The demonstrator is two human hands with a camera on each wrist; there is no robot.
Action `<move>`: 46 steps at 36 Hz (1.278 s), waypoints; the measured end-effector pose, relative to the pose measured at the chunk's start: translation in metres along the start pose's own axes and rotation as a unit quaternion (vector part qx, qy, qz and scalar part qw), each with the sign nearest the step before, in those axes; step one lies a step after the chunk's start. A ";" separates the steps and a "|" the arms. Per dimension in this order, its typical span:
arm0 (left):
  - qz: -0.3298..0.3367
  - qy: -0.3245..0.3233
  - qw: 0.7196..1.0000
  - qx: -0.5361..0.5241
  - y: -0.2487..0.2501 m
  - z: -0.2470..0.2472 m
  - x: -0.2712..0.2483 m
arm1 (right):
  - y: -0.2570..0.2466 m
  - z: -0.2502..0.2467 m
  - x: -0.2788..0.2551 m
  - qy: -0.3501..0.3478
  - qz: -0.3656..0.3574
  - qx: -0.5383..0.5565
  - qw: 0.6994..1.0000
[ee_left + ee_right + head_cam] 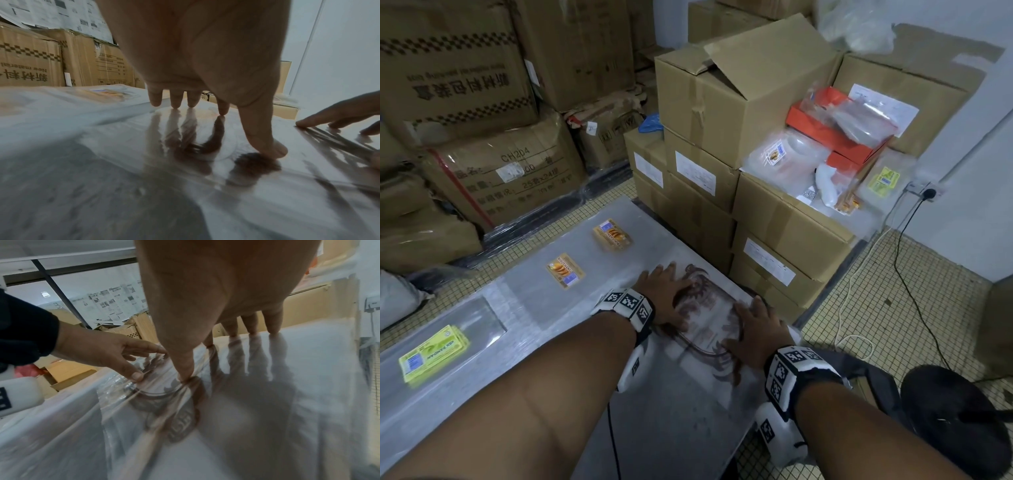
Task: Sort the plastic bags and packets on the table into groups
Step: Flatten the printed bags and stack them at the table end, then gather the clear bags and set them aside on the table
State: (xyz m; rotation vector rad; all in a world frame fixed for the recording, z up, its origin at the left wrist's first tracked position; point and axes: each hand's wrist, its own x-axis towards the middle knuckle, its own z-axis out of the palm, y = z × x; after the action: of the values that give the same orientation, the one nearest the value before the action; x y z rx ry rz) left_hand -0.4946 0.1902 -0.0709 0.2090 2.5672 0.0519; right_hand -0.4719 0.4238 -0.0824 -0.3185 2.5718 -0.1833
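With fingers spread flat and holding nothing in any grip, the left hand (666, 294) and the right hand (756, 329) both press down on a clear plastic bag printed with a dark red-brown swirl pattern (709, 329), which lies at the right end of the grey table (571, 308). Further left along that table sit two clear packets with orange labels (612, 235) (565, 270), well apart, and a bright green-labelled packet (434, 353) at the far left. Beside the table stand stacked brown cardboard boxes (739, 102) carrying more loose bags (825, 161).
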 end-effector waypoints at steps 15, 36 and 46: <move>-0.056 0.095 0.989 -0.102 0.001 -0.003 -0.015 | -0.006 -0.014 0.008 -0.001 0.043 0.017 0.999; -0.212 0.123 0.889 -0.388 -0.032 0.007 -0.111 | -0.095 -0.044 0.025 0.026 -0.098 0.089 0.991; -0.288 0.228 0.734 -0.571 -0.034 0.063 -0.215 | -0.169 -0.015 -0.002 -0.048 -0.248 0.055 0.966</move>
State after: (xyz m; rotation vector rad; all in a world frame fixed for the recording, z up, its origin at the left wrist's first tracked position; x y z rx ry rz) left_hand -0.2866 0.1223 -0.0124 -1.1736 2.3869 1.5311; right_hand -0.4462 0.2622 -0.0356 -0.9029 2.3299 -0.4781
